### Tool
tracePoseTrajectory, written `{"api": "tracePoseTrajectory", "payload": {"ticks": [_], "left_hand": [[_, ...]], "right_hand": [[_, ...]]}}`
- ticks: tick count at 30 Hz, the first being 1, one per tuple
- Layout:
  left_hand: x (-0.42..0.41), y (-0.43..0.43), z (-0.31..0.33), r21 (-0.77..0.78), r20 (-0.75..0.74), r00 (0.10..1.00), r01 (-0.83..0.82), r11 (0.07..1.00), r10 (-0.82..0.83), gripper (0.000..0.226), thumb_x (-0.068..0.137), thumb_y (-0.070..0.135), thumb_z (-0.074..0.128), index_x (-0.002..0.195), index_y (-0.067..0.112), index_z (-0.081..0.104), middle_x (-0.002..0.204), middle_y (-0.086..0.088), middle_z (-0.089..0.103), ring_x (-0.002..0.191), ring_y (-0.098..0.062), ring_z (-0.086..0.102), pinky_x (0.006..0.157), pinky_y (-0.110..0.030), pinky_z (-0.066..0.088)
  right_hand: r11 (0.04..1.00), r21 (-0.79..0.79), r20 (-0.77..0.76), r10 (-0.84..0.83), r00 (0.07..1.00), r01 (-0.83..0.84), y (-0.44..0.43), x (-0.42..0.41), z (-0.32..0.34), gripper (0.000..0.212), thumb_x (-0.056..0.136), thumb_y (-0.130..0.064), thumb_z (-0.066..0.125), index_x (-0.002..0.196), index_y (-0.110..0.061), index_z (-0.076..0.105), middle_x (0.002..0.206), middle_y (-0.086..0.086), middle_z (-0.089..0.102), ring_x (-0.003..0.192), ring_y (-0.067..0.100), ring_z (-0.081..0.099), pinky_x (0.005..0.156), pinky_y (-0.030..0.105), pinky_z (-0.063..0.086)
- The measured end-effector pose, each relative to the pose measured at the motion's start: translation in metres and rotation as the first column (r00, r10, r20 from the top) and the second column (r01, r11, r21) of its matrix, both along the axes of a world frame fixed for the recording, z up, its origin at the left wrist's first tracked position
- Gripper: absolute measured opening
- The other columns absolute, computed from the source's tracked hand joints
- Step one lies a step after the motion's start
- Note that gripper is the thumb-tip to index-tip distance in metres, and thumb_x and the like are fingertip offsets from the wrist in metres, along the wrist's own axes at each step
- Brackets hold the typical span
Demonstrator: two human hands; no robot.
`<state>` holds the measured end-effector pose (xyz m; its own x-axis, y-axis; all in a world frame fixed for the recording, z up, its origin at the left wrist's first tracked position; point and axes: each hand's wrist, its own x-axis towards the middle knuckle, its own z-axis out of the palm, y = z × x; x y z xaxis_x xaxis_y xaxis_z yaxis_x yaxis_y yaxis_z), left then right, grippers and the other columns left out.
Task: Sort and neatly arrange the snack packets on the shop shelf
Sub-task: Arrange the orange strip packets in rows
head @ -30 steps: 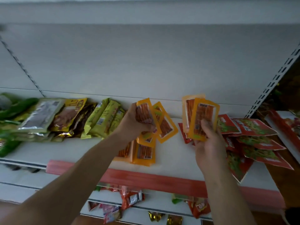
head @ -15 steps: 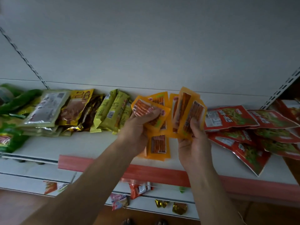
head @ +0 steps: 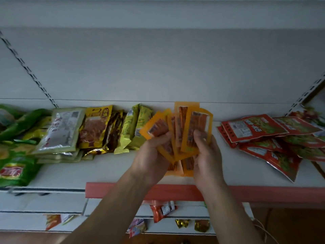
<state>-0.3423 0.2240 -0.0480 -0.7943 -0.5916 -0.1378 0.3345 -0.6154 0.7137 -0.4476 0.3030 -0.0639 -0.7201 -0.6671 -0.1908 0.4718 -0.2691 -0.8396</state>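
Left hand (head: 151, 161) and right hand (head: 208, 155), fingers round orange packets (head: 198, 124), over white shelf (head: 105, 169) (red front strip (head: 123, 190)).

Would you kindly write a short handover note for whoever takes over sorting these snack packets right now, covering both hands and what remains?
Left hand: grips one side of a fan of orange packets.
Right hand: grips the other side, thumb on the front packet.
The fan is held above the shelf; spare orange packets appear to lie under the hands.
Done: yellow-green packets lean in a row on the left.
Left: square the fan into one stack and set it down; tidy the red packets heaped loosely on the right.
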Motion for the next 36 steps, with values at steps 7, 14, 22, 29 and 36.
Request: {"api": "tracePoseTrajectory", "payload": {"ticks": [7,14,22,29,36], "left_hand": [[0.029,-0.004,-0.012,-0.048,0.114,0.993,0.036,0.998,-0.031,0.033,0.099,0.022,0.052,0.128,0.011,0.062,0.129,-0.016,0.063,0.12,-0.031,0.06,0.103,-0.051,0.046],[0.047,-0.006,-0.035,0.018,0.215,0.973,-0.083,0.996,0.077,0.023,0.094,0.018,0.057,0.111,0.012,0.072,0.114,-0.014,0.071,0.103,-0.03,0.069,0.075,-0.036,0.06],[0.055,-0.015,-0.038,0.103,0.234,0.915,-0.359,0.928,0.328,0.026,0.094,0.011,0.056,0.118,0.011,0.065,0.105,-0.011,0.074,0.093,-0.028,0.072,0.07,-0.04,0.059],[0.046,-0.012,-0.031,0.128,0.257,0.892,-0.412,0.902,0.371,0.024,0.095,0.01,0.056,0.116,0.011,0.066,0.104,-0.013,0.074,0.091,-0.029,0.073,0.061,-0.035,0.059],[0.028,-0.014,-0.029,0.1,0.255,0.906,-0.373,0.922,0.338,0.027,0.095,0.011,0.054,0.12,0.011,0.064,0.11,-0.014,0.072,0.098,-0.032,0.071,0.073,-0.044,0.061]], "right_hand": [[0.982,0.136,-0.072,0.141,0.987,-0.13,-0.006,0.034,-0.009,0.037,0.086,-0.034,0.068,0.12,-0.02,0.068,0.112,0.009,0.072,0.103,0.029,0.07,0.085,0.05,0.057],[0.936,0.35,-0.225,0.107,0.969,-0.022,-0.001,0.051,-0.029,0.019,0.091,-0.042,0.062,0.108,-0.04,0.071,0.109,-0.006,0.072,0.102,0.016,0.068,0.092,0.048,0.054],[0.833,0.533,-0.486,0.154,0.86,0.151,-0.021,-0.013,-0.014,0.017,0.09,-0.036,0.061,0.082,-0.026,0.071,0.08,-0.007,0.071,0.075,0.008,0.067,0.071,0.039,0.052],[0.678,0.713,-0.618,0.486,0.617,0.18,-0.099,-0.051,-0.017,0.017,0.085,-0.037,0.068,0.093,-0.023,0.073,0.085,-0.005,0.074,0.085,0.016,0.068,0.074,0.032,0.053],[0.665,0.716,-0.669,0.564,0.484,0.214,-0.09,-0.067,-0.03,0.025,0.09,-0.033,0.066,0.114,-0.025,0.067,0.112,-0.006,0.069,0.086,0.012,0.059,0.066,0.023,0.04]]}}
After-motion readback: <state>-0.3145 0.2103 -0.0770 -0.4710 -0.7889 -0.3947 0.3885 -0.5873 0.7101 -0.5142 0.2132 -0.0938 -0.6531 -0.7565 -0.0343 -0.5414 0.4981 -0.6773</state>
